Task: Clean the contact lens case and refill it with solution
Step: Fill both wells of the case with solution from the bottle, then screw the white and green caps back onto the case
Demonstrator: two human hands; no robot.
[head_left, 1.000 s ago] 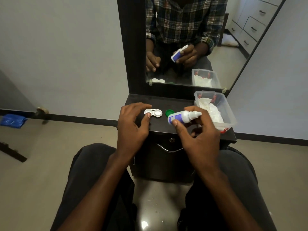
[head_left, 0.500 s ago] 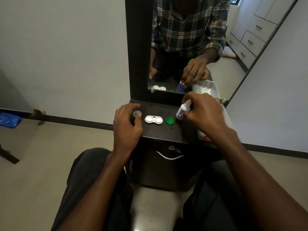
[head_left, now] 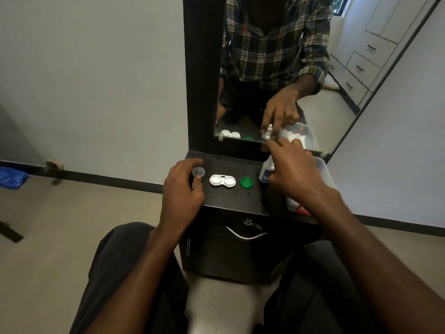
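Note:
The white contact lens case (head_left: 222,180) lies on the dark cabinet top (head_left: 231,201) with both wells uncovered. My left hand (head_left: 183,189) is just left of it and pinches a small clear cap (head_left: 198,171) between thumb and fingertips. To the right of the case lies a green cap (head_left: 246,182). Further right the white solution bottle (head_left: 266,169) with a blue label stands upright on the top. My right hand (head_left: 291,174) wraps around it from the right, fingers loosely spread over its nozzle. The hand hides much of the bottle.
A clear plastic tub (head_left: 325,169) with white tissue sits at the cabinet's right end, partly under my right wrist. A black-framed mirror (head_left: 277,68) rises straight behind the top. A drawer handle (head_left: 244,233) is below. My knees flank the cabinet.
My right hand carried the bottle from in front of me to the right rear of the top and stood it upright. My left hand left the case and now holds the clear cap.

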